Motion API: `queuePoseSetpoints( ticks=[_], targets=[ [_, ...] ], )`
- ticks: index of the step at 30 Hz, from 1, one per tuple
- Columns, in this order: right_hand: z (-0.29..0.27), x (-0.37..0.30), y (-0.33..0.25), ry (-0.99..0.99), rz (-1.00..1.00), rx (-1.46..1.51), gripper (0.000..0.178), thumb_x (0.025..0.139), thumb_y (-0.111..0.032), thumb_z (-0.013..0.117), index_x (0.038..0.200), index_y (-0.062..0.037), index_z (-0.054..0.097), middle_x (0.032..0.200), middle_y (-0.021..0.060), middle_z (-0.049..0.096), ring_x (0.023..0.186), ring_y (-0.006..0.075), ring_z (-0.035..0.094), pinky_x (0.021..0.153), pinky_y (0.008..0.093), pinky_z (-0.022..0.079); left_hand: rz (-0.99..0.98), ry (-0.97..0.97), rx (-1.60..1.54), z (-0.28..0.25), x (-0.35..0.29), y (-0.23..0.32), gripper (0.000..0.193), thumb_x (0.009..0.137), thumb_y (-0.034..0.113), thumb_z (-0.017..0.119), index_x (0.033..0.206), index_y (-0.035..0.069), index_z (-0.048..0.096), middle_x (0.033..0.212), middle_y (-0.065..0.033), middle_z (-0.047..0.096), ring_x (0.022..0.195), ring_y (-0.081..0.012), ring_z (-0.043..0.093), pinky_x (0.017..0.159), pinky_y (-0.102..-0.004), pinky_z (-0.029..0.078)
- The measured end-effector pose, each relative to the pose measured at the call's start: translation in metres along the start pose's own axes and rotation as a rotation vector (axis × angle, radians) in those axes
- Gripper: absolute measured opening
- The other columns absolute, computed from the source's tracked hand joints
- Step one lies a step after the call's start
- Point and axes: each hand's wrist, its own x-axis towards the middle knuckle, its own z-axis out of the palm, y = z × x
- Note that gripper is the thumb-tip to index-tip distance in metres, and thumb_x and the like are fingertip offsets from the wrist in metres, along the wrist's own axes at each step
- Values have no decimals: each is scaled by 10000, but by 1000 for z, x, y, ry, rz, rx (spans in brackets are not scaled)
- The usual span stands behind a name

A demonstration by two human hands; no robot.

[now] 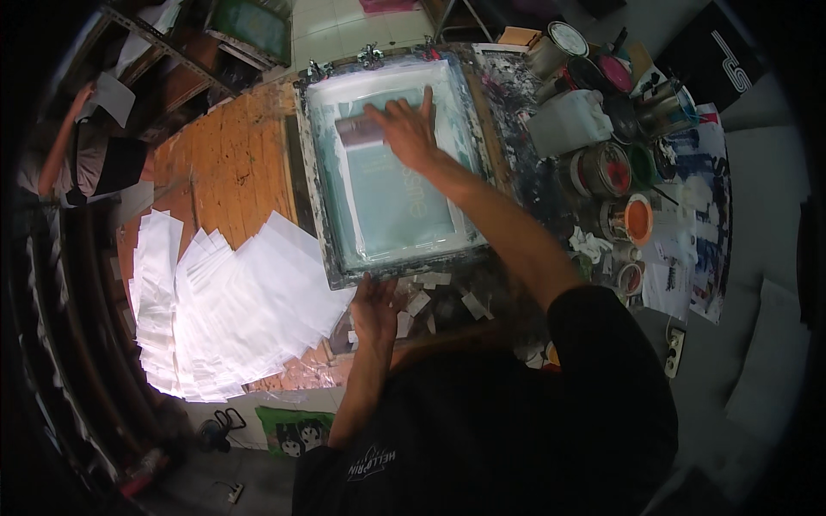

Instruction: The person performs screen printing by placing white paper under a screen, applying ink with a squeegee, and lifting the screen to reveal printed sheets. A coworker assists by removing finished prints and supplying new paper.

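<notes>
Two hands work at the printing frame [391,163] on the table. The right hand [404,129] grips a squeegee [360,129] on the mesh; the left hand [374,310] lies flat, open, at the near edge.

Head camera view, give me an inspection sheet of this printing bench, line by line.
Surface: wooden table, ink-stained on its right side.
Job's things: printing screen frame lies flat; squeegee at its far end.
Clutter: fanned white sheets; open ink cans; white plastic jug; tape scraps.
Grippers: right hand on the squeegee; left hand at the frame's near edge.
Cables: wall socket; a lead on the floor.
Surroundings: another person at left.
</notes>
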Motion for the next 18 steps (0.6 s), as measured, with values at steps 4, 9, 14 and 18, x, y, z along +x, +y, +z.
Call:
queuePoseSetpoints(
  ticks=[4,9,14,18],
  targets=[
    [-2,29,17,-127,40,63,642,828,-116,786,1423,-219,570,1070,79,646,1126,266,603,1034,637,309,-37,43,-31,1,1,2,710,1071,454,416,1614,60,182,1631,-252,249,1513,-383,289,1167,-683,236],
    [-73,-53,-25,-373,-1,302,579,839,-118,753,1391,-190,595,1110,110,662,1111,301,595,906,527,360,-16,36,-12,-7,-6,2,584,1057,447,501,1483,65,383,1538,-236,375,1437,-362,390,1140,-671,290],
    [-163,-131,-81,-56,-141,176,566,894,-194,706,1441,-134,576,951,72,544,947,260,545,920,522,351,130,-239,-30,-10,-25,15,317,1013,355,595,1172,80,601,1212,-156,642,1248,-350,572,1089,-614,381],
    [-220,-100,-97,115,-120,165,601,896,-366,725,1440,-150,585,916,50,522,895,235,536,909,488,352,282,-487,-114,40,-67,61,182,935,190,683,1057,58,659,1117,-126,702,1183,-333,640,1094,-554,418]
  ],
)
